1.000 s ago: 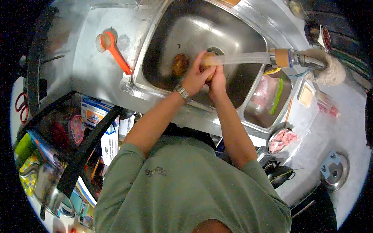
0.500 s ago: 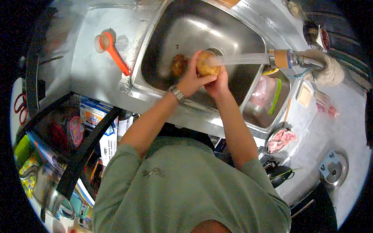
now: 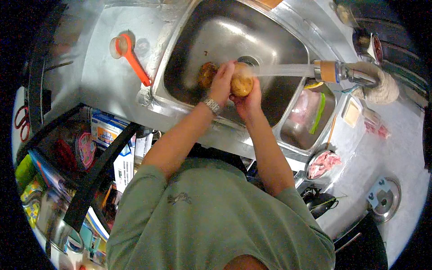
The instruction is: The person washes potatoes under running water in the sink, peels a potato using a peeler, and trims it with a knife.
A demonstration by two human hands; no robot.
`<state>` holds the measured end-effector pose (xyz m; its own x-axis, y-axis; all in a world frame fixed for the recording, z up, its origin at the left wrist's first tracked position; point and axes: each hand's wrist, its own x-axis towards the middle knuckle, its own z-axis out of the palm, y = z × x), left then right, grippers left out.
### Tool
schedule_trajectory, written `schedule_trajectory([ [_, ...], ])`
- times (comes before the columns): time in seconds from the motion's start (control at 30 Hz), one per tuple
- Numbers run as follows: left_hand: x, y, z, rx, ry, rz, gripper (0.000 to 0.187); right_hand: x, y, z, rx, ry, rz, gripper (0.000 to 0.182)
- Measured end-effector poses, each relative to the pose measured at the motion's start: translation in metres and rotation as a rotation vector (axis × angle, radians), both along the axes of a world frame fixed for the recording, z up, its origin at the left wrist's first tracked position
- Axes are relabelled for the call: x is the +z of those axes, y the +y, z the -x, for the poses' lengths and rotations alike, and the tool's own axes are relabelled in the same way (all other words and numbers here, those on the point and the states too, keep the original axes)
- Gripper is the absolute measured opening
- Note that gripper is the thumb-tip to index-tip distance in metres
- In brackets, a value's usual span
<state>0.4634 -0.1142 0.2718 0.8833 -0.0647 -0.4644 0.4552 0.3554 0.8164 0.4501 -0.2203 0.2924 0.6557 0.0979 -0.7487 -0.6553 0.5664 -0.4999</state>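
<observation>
Over the large steel sink (image 3: 279, 96), a wet yellow-brown potato (image 3: 242, 84) sits between my two hands under running water. My right hand (image 3: 250, 102) is closed around its underside and right side. My left hand (image 3: 220, 85), with a metal watch at the wrist, presses against its left side, fingers together and slightly blurred. A second, browner potato (image 3: 207, 74) lies in the sink just left of my left hand, partly covered by it. The stream comes from the faucet (image 3: 330, 72) at the right and hits the top of the held potato.
An orange-handled peeler-like tool (image 3: 135, 63) lies on the left counter. The small right basin holds a clear bag with a green seal (image 3: 310, 108). Beyond it are a bowl of raw meat (image 3: 324, 164), a white tray (image 3: 352, 112) and a metal lid (image 3: 386, 200).
The potato has turned and dropped slightly toward me in my hands. My left hand has shifted from wrapping its front to lying along its left side. Water keeps running.
</observation>
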Motion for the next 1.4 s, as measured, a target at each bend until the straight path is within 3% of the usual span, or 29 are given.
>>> schedule_trajectory([
  [0.13, 0.008, 0.001, 0.018, -0.065, -0.051, 0.104, 0.060, 0.010, -0.006, 0.000, -0.034, 0.115, -0.023, 0.052],
  [0.23, 0.009, 0.006, 0.022, -0.209, -0.157, -0.068, 0.070, 0.007, -0.011, 0.003, -0.024, 0.136, -0.071, 0.050],
  [0.33, 0.003, -0.006, 0.020, -0.117, -0.112, 0.023, 0.063, -0.003, -0.015, 0.007, -0.016, 0.120, -0.080, 0.051],
  [0.4, -0.026, -0.016, 0.017, 0.047, -0.086, -0.175, 0.051, -0.002, -0.011, 0.007, -0.003, 0.107, -0.067, 0.052],
  [0.53, -0.022, -0.013, 0.012, 0.078, 0.019, -0.085, 0.047, 0.013, -0.001, 0.000, 0.047, 0.060, -0.003, 0.052],
  [0.63, -0.008, -0.018, 0.015, 0.110, -0.064, -0.223, 0.046, 0.005, -0.011, -0.009, 0.095, 0.013, 0.023, 0.049],
  [0.7, -0.010, -0.042, 0.026, 0.203, -0.147, -0.645, 0.048, -0.008, -0.011, -0.003, 0.103, -0.019, 0.042, 0.047],
  [0.77, -0.027, -0.037, 0.011, 0.208, -0.158, -0.587, 0.054, -0.018, -0.006, -0.004, 0.131, -0.258, 0.505, 0.047],
  [0.8, -0.062, -0.035, 0.004, 0.111, -0.100, -0.403, 0.054, -0.024, -0.010, -0.001, 0.266, -0.347, 0.773, 0.047],
  [0.83, -0.060, -0.027, -0.001, 0.015, -0.036, -0.219, 0.055, -0.009, -0.002, 0.001, 0.268, -0.347, 0.770, 0.047],
  [0.87, -0.058, -0.022, -0.005, 0.017, -0.032, -0.220, 0.055, 0.007, 0.004, 0.007, 0.302, -0.451, 0.830, 0.047],
  [0.9, -0.012, -0.011, -0.022, 0.012, 0.214, 0.030, 0.053, 0.023, 0.008, 0.013, 0.340, -0.553, 0.890, 0.048],
  [0.93, 0.014, -0.005, -0.031, 0.009, 0.456, 0.284, 0.052, 0.030, 0.005, 0.017, 0.449, -0.447, 0.962, 0.054],
  [0.97, -0.005, -0.010, -0.027, 0.016, 0.454, 0.286, 0.052, 0.025, 0.002, 0.014, 0.455, -0.451, 0.961, 0.054],
  [1.0, -0.040, -0.020, -0.017, -0.003, 0.202, 0.016, 0.051, 0.015, -0.002, 0.009, 0.411, -0.454, 0.910, 0.055],
  [1.03, -0.025, -0.022, -0.014, -0.026, -0.045, -0.252, 0.051, 0.003, -0.006, 0.008, 0.368, -0.449, 0.859, 0.056],
  [1.17, 0.010, -0.046, 0.007, -0.028, 0.256, -0.281, 0.054, -0.038, -0.018, -0.007, 0.341, -0.603, 1.036, 0.052],
  [1.23, 0.002, -0.049, 0.007, -0.059, 0.362, -0.282, 0.055, -0.022, -0.016, -0.013, 0.509, -0.622, 1.141, 0.049],
  [1.27, -0.012, -0.049, 0.009, -0.036, 0.215, -0.272, 0.058, -0.015, -0.014, -0.013, 0.506, -0.621, 1.141, 0.049],
  [1.33, -0.032, -0.039, 0.004, -0.006, 0.069, -0.264, 0.062, -0.001, -0.009, -0.007, 0.559, -0.322, 1.054, 0.047],
  [1.4, -0.044, -0.032, -0.010, 0.066, 0.230, -0.095, 0.065, 0.007, -0.007, 0.001, 0.497, -0.377, 1.033, 0.047],
])
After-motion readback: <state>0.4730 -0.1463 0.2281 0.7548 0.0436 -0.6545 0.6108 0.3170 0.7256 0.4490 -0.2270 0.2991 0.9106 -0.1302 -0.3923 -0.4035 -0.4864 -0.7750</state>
